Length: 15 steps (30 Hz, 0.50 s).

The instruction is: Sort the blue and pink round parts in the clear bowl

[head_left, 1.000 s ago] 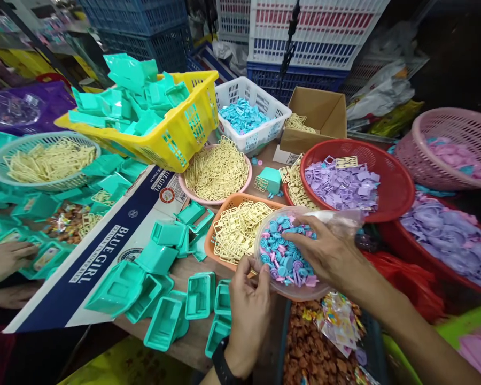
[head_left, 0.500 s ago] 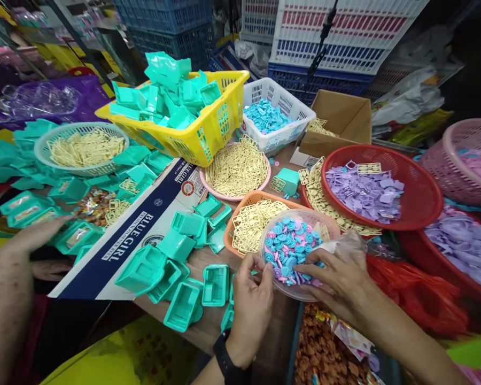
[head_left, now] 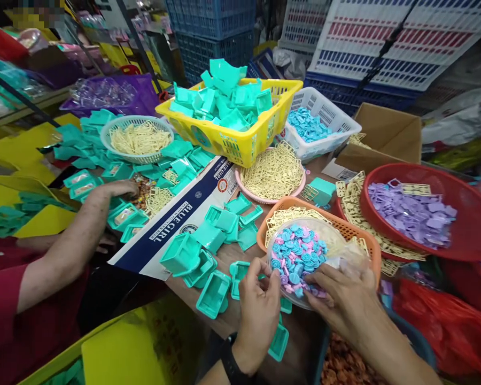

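- Clear bowl (head_left: 336, 235) of small blue, pink and purple swirl discs (head_left: 294, 254) sits at the near middle of the tabletop (head_left: 228, 256), overlapping the near rim of an orange basket (head_left: 356, 232).
- The right hand (head_left: 344, 297) lies on the bowl's near right edge, its fingers (head_left: 316, 280) drawn together on the discs at the near side of the pile; whether they pinch a single disc I cannot tell.
- The left hand (head_left: 258, 307) is just left of the bowl, fingers (head_left: 274, 270) curled and touching its near left rim; a black watch is on that wrist.
- Teal plastic trays (head_left: 202, 262) lie scattered on the tabletop to the left of the left hand, some on a "BLUE GIRL" cardboard sheet (head_left: 172, 224).
- The orange basket holds cream plastic frames (head_left: 284, 216); farther off is a pink dish (head_left: 272, 174) heaped with more.
- To the right stands a red basket (head_left: 465, 219) with lilac pieces.
- At the far middle, a yellow basket (head_left: 240, 144) is heaped with teal parts.
- At the far left, another person's arm (head_left: 76, 235) in a red sleeve reaches to filled teal trays.
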Each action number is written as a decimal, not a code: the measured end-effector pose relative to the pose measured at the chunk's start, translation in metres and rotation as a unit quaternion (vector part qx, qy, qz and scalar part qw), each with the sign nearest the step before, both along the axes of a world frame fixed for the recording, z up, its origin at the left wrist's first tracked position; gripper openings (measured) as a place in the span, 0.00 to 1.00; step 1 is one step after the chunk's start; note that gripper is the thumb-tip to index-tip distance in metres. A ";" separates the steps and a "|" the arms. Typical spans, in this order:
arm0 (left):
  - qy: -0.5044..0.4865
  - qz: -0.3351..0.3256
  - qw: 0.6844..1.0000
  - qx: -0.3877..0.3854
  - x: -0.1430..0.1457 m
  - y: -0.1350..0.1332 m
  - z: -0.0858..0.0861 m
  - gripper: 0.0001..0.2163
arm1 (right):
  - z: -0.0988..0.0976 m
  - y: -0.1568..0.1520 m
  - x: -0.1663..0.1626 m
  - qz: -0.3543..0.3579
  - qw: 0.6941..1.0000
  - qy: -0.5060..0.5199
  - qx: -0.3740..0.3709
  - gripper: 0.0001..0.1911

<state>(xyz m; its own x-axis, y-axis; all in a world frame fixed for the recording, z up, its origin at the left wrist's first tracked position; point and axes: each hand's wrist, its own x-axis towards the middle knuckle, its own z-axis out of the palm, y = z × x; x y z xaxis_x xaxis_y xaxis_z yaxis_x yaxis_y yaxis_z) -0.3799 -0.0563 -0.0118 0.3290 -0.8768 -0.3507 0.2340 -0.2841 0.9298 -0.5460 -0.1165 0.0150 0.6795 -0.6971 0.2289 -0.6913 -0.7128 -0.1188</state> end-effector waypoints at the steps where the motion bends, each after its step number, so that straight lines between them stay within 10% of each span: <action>1: -0.003 0.006 1.000 0.006 0.007 0.003 0.000 0.15 | -0.001 0.001 0.006 0.005 1.000 -0.003 0.007 0.22; 15: 0.025 0.067 0.997 -0.027 0.103 0.030 0.007 0.14 | 0.004 0.016 0.093 -0.004 0.990 -0.116 0.084 0.13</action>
